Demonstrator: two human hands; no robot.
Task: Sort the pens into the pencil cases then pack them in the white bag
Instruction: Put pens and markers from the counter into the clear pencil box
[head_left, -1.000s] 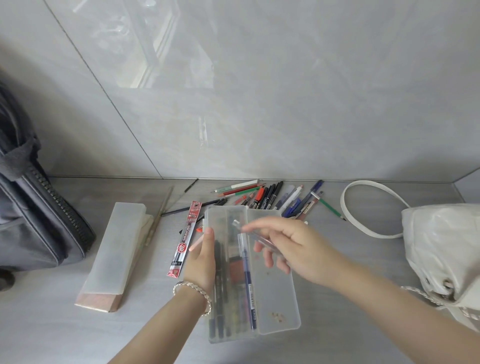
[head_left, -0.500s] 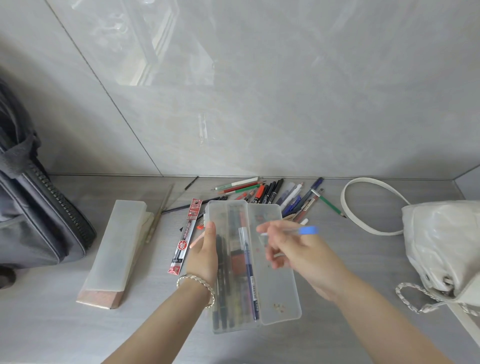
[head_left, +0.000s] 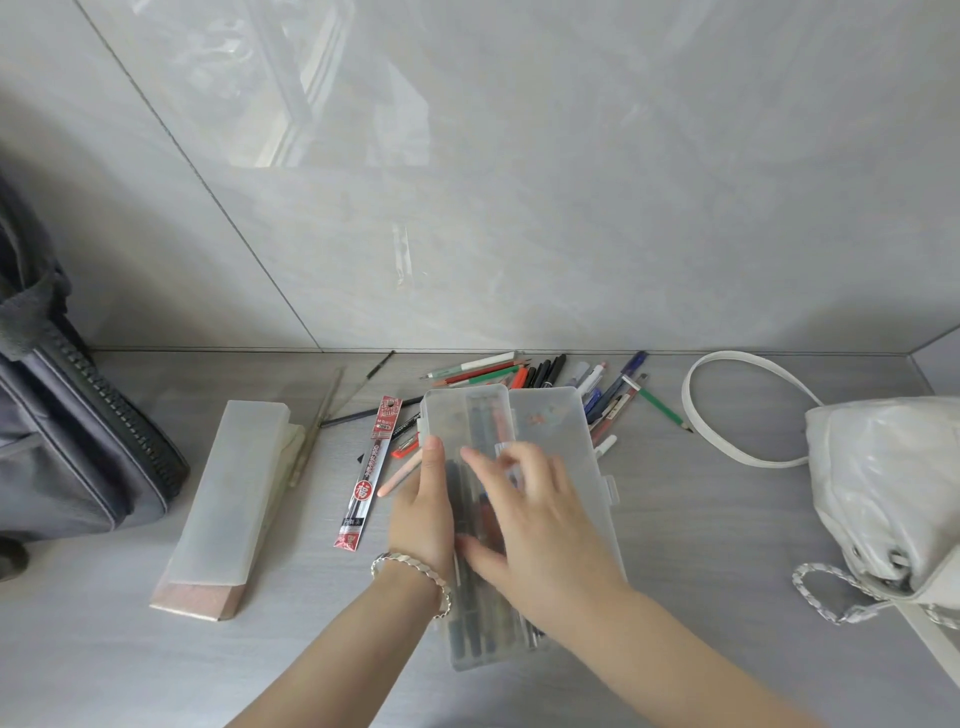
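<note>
A clear plastic pencil case (head_left: 563, 415) lies open on the grey table, its left half filled with several pens. My left hand (head_left: 423, 514) grips the case's left edge, thumb on the rim. Palm down over the pens in the case, my right hand (head_left: 540, 525) is blurred with its fingers spread. A pale streak at its fingertips may be the blue-capped pen, but whether it is held is unclear. Loose pens and pencils (head_left: 540, 371) lie behind the case by the wall. At the right edge is the white bag (head_left: 893, 483).
A frosted, closed pencil case (head_left: 234, 493) lies to the left, with thin sticks beside it. A red refill packet (head_left: 371, 467) sits between the two cases. A dark grey zipped bag (head_left: 67, 441) fills the far left. The white bag's strap (head_left: 727, 452) loops across the table.
My right hand, which held a blue-capped pen above the lid, has come down and left onto the pens in the case. The left hand stays on the case's edge.
</note>
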